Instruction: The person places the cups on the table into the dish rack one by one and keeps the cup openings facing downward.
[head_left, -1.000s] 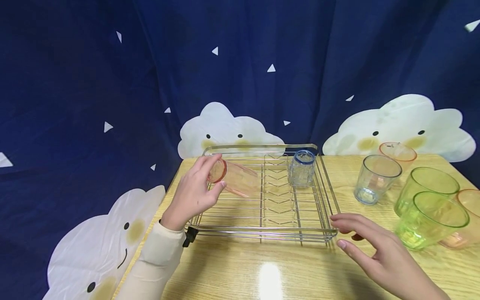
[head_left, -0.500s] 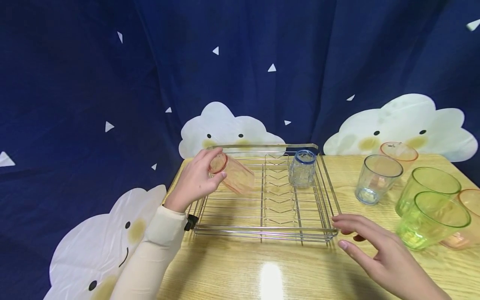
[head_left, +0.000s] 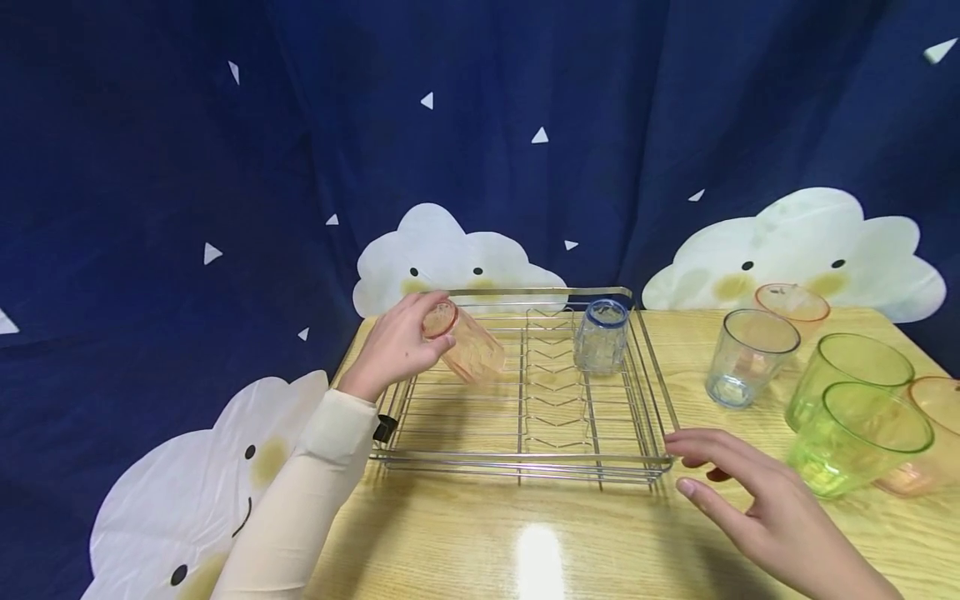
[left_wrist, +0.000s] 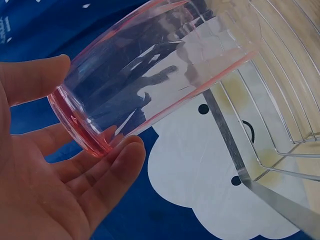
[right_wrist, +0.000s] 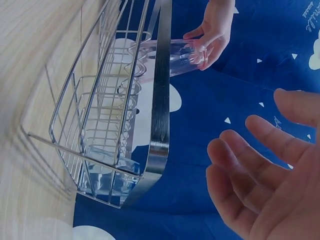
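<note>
My left hand (head_left: 397, 343) grips a clear pink drinking glass (head_left: 472, 346) by its thick base, thumb on one side and fingers on the other. The glass is tilted, base up toward the hand and mouth down to the right, over the left part of a wire dish rack (head_left: 525, 457). In the left wrist view, the pink glass (left_wrist: 165, 70) slants toward the rack wires. A blue glass (head_left: 602, 342) stands upside down in the rack's back right corner. Near the front right corner, my right hand (head_left: 757, 504) hovers with relaxed fingers and holds nothing.
To the right of the rack, several glasses stand mouth up on the wooden table (head_left: 465, 533): a pale blue glass (head_left: 750, 358), green glasses (head_left: 851, 442) and orange glasses (head_left: 930, 433). A dark blue curtain (head_left: 480, 125) hangs behind the table.
My left hand has risen slightly and tilted the pink glass more steeply, its mouth swinging downward and a little left. The right hand has stayed in place.
</note>
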